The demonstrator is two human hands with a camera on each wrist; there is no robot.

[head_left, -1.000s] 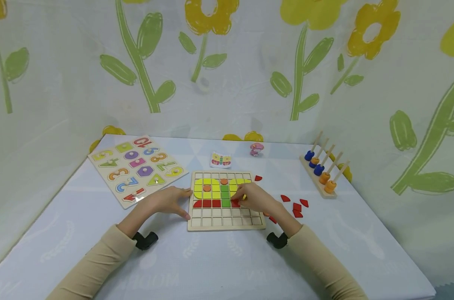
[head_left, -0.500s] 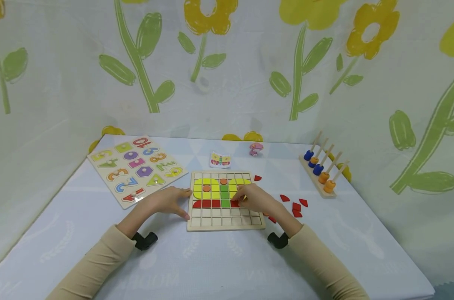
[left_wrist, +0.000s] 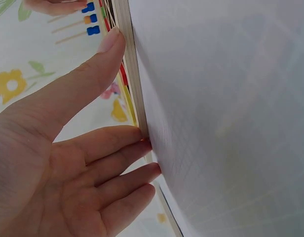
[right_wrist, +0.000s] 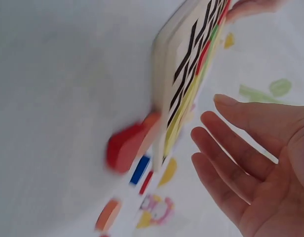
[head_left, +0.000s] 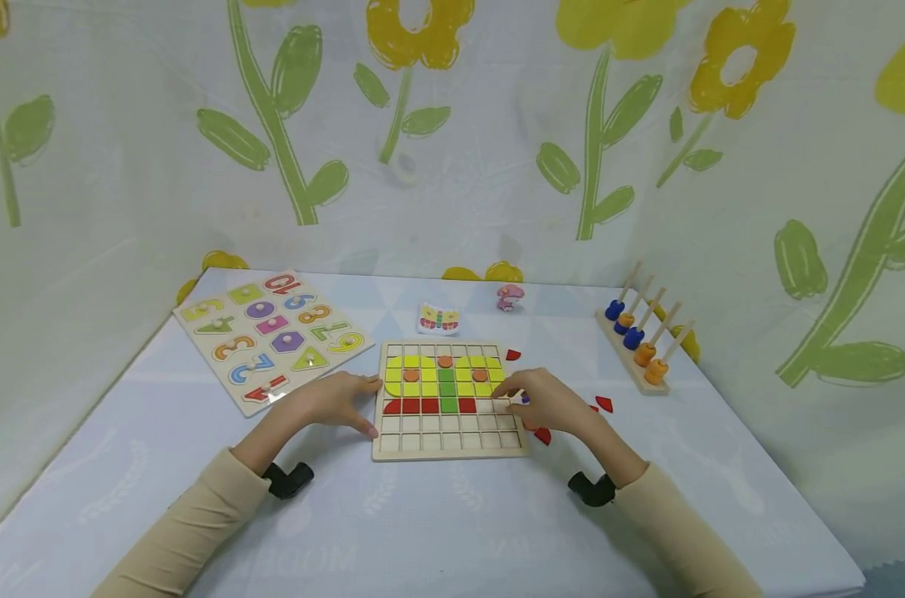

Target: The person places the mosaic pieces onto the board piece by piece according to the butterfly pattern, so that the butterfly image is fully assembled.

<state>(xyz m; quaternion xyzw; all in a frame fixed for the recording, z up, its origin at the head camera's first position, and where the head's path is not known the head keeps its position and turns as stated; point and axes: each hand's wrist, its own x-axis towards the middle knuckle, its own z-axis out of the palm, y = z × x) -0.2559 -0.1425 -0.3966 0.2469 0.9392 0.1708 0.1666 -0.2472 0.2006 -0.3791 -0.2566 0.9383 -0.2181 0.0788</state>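
The left grip (head_left: 336, 404), outstretched, touches the grid board (head_left: 450, 424), whose other side lies just by the right grip (head_left: 545, 401). This one is relaxed and empty, and partly hides red pieces (head_left: 543, 437). Beyond the left grip lies a number puzzle (head_left: 264, 346); beyond the right, a bead stand (head_left: 628, 357).

The left sleeve (head_left: 191, 519) and right sleeve (head_left: 680, 531) were long, plain beige and snug, with cuffs (head_left: 236, 479) ending short of the bare left hand (head_left: 331, 401) and right hand (head_left: 548, 402). Near them, the small left mount (head_left: 291, 481) and right mount (head_left: 590, 491) were black, bent and rounded.
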